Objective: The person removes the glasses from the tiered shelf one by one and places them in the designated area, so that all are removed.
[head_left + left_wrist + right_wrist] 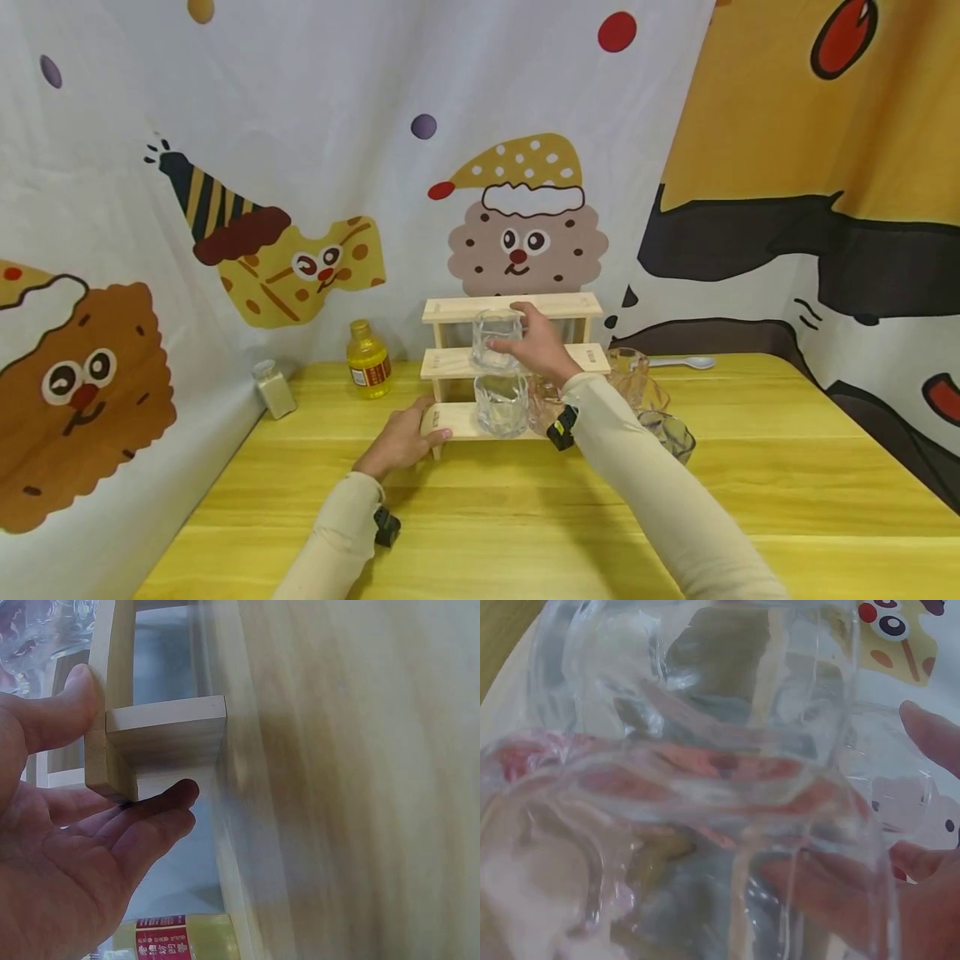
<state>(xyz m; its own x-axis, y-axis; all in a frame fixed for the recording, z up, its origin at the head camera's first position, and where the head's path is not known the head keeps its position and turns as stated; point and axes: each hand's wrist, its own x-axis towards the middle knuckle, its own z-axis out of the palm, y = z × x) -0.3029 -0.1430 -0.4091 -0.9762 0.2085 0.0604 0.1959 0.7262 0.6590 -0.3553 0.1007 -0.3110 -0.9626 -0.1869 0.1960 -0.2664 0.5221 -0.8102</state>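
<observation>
A three-tier wooden step rack [450,363] stands on the table. My right hand [542,343] holds a clear glass cup [487,325] at the middle tier, its thumb across the near side. In the right wrist view that glass [889,776] appears partly behind nearer glasses. Another clear glass [501,408] stands on the bottom tier, with a pinkish glass [542,407] beside it, partly hidden by my right wrist. My left hand [403,437] grips the left end of the bottom tier. The left wrist view shows its thumb on the wood and its fingers [161,825] around the end.
Pinkish glasses [628,375] and a bluish glass [671,437] stand right of the rack, near a white spoon [699,363]. Left of it are a yellow oil bottle [367,367] and a small jar [275,392]. A printed curtain [337,100] hangs behind the table.
</observation>
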